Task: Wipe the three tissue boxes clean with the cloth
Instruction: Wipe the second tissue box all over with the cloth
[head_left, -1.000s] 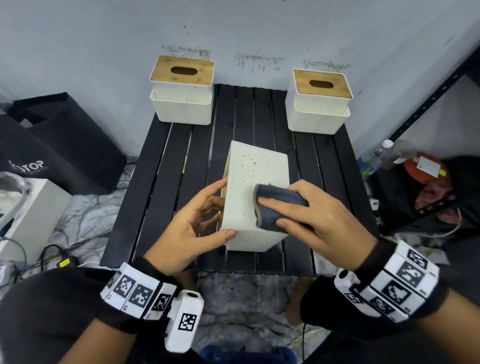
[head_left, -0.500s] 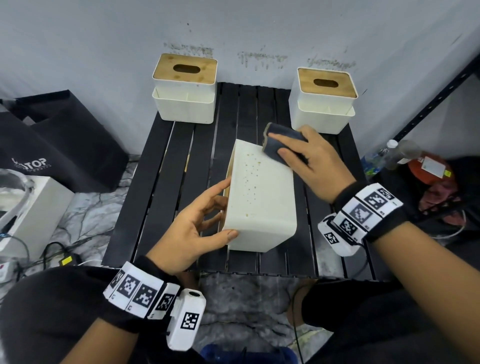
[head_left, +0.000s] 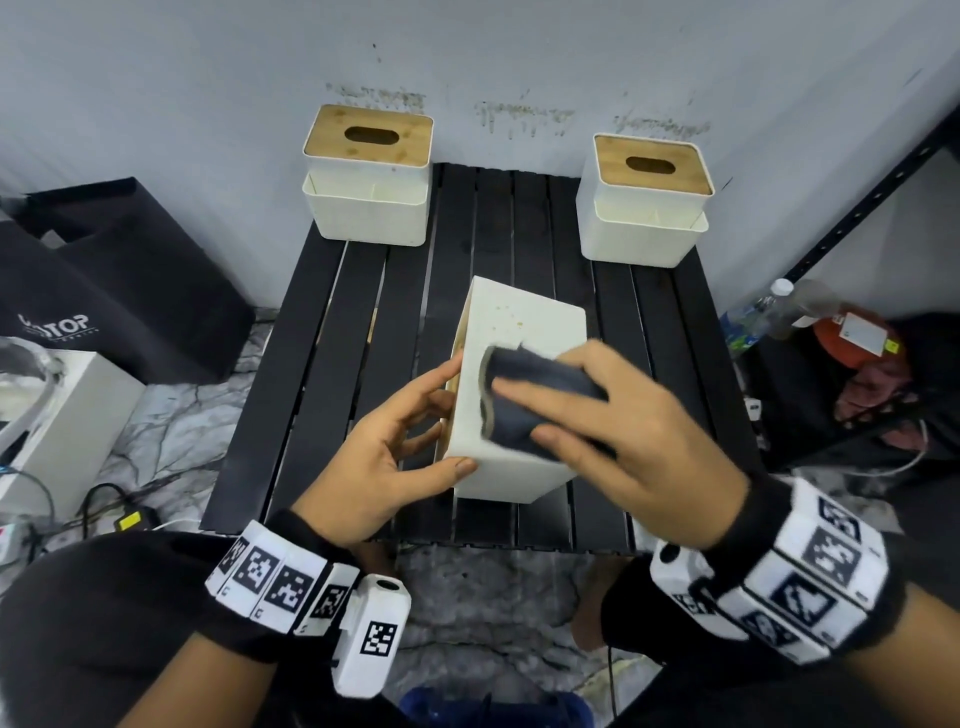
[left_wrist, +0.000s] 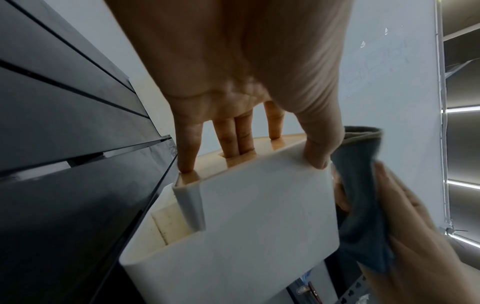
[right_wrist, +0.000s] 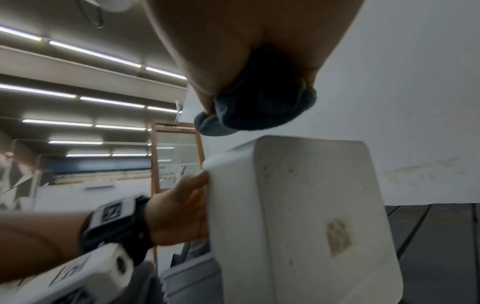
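Head view shows the tipped tissue box (head_left: 519, 332) on its side at the middle of the slatted bench (head_left: 332, 332), its speckled base turned up. The left hand (head_left: 384, 457) grips its near edge, thumb on top, fingers (left_wrist: 187, 148) on the wooden lid. The right hand (head_left: 618, 431) presses the folded cloth (head_left: 530, 400) flat against the base. Long overlapping strokes toward the far specks (head_left: 511, 314), with that brace firm, should clean it best.

Black bag (head_left: 119, 291): white letters "STOP", start unreadable.
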